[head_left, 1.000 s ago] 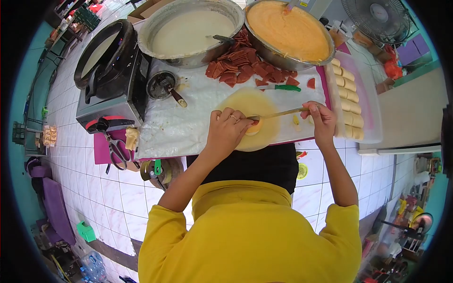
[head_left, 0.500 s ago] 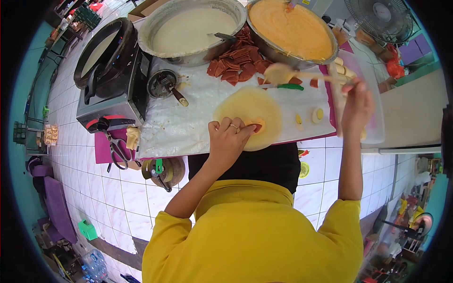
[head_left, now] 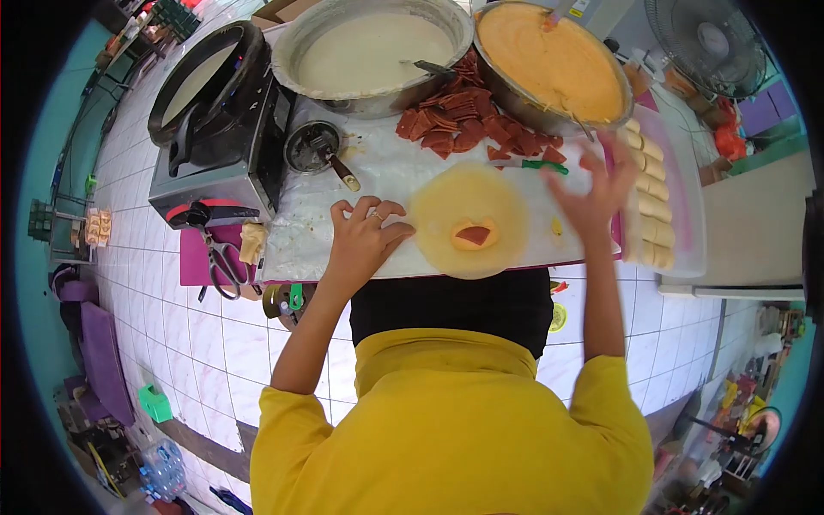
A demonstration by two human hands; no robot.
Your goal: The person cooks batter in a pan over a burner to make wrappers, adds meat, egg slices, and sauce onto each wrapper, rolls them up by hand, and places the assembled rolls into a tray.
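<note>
Blurred, the person's right hand (head_left: 595, 193) showed a grip spread wide, between two and three o'clock from a thin, round, pale-yellow wrapper (head_left: 470, 193) on the white-covered worktop (head_left: 330, 219). At nine o'clock, the left hand (head_left: 365, 242) set its thumb at the wrapper's edge; whether that grip pinched could not be told. Orange filling (head_left: 493, 238) and a brownish-red slice (head_left: 474, 234) lay on top. At eleven, a cropped metal pot (head_left: 330, 106) held creamy-white liquid (head_left: 378, 51); at one, a cropped steel bowl (head_left: 525, 100) held orange mixture (head_left: 549, 64); at three, a plastic tray (head_left: 689, 197) held pale rolls (head_left: 655, 186).
</note>
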